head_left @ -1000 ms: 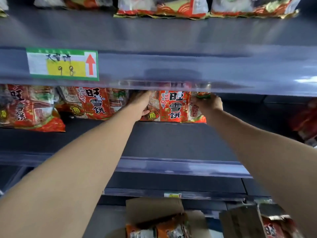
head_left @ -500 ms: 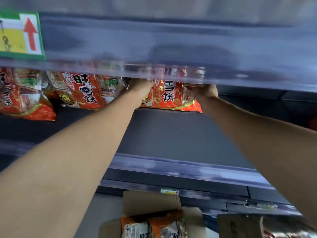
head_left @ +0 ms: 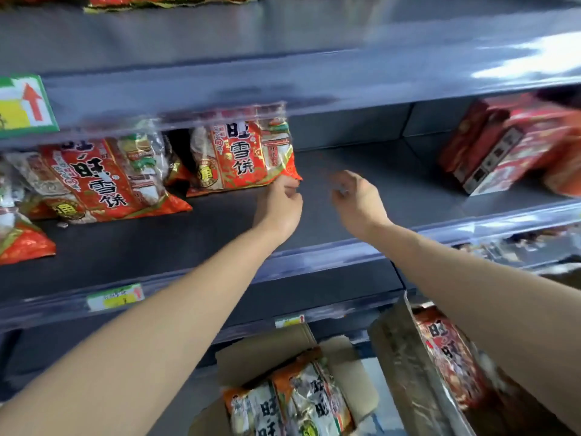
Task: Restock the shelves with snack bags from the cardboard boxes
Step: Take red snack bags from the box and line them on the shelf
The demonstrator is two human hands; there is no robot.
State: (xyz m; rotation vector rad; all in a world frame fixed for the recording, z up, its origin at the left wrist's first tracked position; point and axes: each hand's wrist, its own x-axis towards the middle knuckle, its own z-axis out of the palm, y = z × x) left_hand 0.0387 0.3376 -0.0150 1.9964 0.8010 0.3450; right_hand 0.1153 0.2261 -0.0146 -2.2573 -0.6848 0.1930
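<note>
A red snack bag (head_left: 242, 155) stands upright at the back of the grey middle shelf (head_left: 393, 184). My left hand (head_left: 279, 206) reaches in and its fingertips pinch the bag's lower right corner. To the right of the bag, my right hand (head_left: 358, 196) hovers over bare shelf with loosely curled fingers that hold nothing. Two more red snack bags (head_left: 103, 180) lean on the shelf to the left. Below, an open cardboard box (head_left: 267, 350) holds several orange and silver snack bags (head_left: 292, 401).
A second cardboard box (head_left: 405, 372) at lower right holds red bags (head_left: 449, 357). Red cartons (head_left: 509, 143) stand at the shelf's right end. The upper shelf's front lip carries a green and yellow price tag (head_left: 25, 105).
My right hand has let go of the bag and pulled back to the right. My left hand has slid from the bag's left side to its lower right corner. The view has shifted right.
</note>
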